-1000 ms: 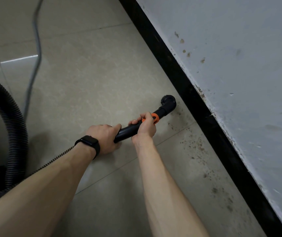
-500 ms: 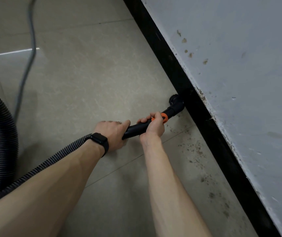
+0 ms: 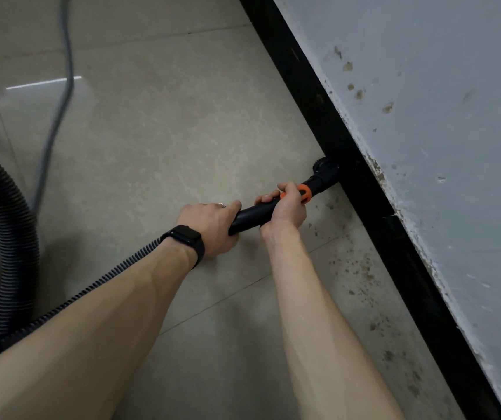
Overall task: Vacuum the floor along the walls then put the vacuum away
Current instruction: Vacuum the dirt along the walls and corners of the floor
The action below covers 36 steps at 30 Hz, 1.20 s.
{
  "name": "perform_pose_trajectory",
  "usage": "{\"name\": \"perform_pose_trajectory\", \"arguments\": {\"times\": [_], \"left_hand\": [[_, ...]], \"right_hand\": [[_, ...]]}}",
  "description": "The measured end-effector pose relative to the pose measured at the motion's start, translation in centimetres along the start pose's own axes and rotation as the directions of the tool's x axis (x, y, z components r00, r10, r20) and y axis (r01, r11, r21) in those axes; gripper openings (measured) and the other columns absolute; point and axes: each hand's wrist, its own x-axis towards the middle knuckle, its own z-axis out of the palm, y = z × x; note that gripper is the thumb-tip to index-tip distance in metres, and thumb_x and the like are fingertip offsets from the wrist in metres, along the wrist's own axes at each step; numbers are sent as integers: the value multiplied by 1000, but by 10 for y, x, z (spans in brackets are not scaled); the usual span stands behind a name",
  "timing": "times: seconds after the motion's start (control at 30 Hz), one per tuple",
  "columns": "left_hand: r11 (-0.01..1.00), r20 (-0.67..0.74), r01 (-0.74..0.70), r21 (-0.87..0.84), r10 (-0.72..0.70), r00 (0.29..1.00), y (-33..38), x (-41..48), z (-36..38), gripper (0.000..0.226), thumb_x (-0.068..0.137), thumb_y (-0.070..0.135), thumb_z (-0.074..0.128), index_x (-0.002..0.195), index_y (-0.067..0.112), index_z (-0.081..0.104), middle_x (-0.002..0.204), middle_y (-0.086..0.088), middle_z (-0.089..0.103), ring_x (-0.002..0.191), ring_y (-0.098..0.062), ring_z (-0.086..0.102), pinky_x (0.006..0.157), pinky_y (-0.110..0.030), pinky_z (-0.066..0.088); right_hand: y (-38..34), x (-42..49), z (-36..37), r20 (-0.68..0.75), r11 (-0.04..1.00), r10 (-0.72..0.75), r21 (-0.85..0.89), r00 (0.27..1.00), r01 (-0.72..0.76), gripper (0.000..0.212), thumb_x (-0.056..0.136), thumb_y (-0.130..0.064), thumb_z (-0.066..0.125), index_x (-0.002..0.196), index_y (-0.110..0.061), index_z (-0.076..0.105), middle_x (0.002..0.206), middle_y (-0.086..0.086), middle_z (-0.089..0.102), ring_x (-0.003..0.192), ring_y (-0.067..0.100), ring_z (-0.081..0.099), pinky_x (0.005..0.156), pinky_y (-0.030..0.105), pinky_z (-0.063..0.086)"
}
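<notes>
Gripping the black wand [image 3: 252, 218] at frame centre, with left hand [image 3: 210, 228] curled round its rear and right hand [image 3: 288, 207] wrapped round it by the orange collar [image 3: 304, 192]. Touching the nozzle [image 3: 323, 172] to the black skirting [image 3: 364, 204], right of centre. Probably best: sliding slowly toward the specks [image 3: 358, 268] lower right, holding the tip flat.

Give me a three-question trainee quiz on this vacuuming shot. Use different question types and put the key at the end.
1. True or false: the left hand and right hand both hold the wand.
2. Which wrist wears the black watch? A left, B right, C neither.
3. Fill in: the collar by the right hand is coloured ____.
Key: 1 true; 2 A; 3 orange.
</notes>
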Motion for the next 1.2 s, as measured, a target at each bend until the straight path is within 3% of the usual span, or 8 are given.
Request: {"name": "perform_pose_trajectory", "arguments": {"times": [0.1,0.23,0.4,0.5,0.63,0.83,1.0,1.2], "left_hand": [[997,-43,45,-69,-48,998,-5,2,-1,27,87,50,51,99,31,36,81,7,57,63,-24,51,53,-29,34],[969,-98,102,-223,-127,987,-11,1,0,35,89,58,52,101,31,34,82,9,48,67,-21,47,56,-32,35],[925,-65,141,-352,-175,982,-20,-4,-2,31,89,52,54,96,34,31,74,10,50,62,-19,52,52,-31,37],[943,-72,101,-316,-130,989,-26,-18,-2,31,87,58,50,93,35,30,69,13,47,56,-13,49,48,-27,31],[975,-71,15,-224,-31,997,-35,-46,-4,47,81,79,25,93,34,33,67,13,51,55,-14,52,49,-29,36],[995,43,-59,-78,62,997,-44,-98,1,49,81,79,12,95,35,30,73,12,49,56,-15,44,46,-27,25],[997,139,-83,-3,82,987,-50,-123,-4,53,82,78,13,101,33,35,76,11,50,54,-8,41,46,-25,25],[989,228,-140,52,125,966,-51,-145,-5,47,90,70,28,105,27,41,88,2,62,67,-20,52,56,-31,37]], "right_hand": [[0,4,14,17,996,-68,-61,998,69,15,85,-2,62,94,-9,52,55,1,52,39,18,49,50,32,51],[1,6,35,67,979,-129,-151,989,138,19,92,-10,70,103,-5,56,59,3,57,45,21,58,58,36,57],[-3,1,49,145,959,-96,-252,985,130,41,93,-15,74,125,-3,52,90,12,68,64,22,74,61,37,62],[-1,-6,46,115,984,-53,-165,992,71,39,94,-8,71,128,-3,52,86,10,66,56,17,68,57,34,60],[15,-23,29,78,997,34,-69,996,-29,18,95,-14,70,104,-8,56,61,-1,53,43,12,49,47,27,49],[50,-60,-9,-36,998,53,16,998,-52,19,94,-18,69,97,-12,51,57,-3,51,41,13,45,46,27,47],[69,-83,-28,-108,990,113,103,988,-102,19,90,-13,69,101,-10,54,54,-4,51,39,13,45,44,26,46],[87,-106,-51,-186,981,139,157,973,-110,21,84,-11,68,102,-11,56,53,-5,51,39,15,46,48,27,47]]}}
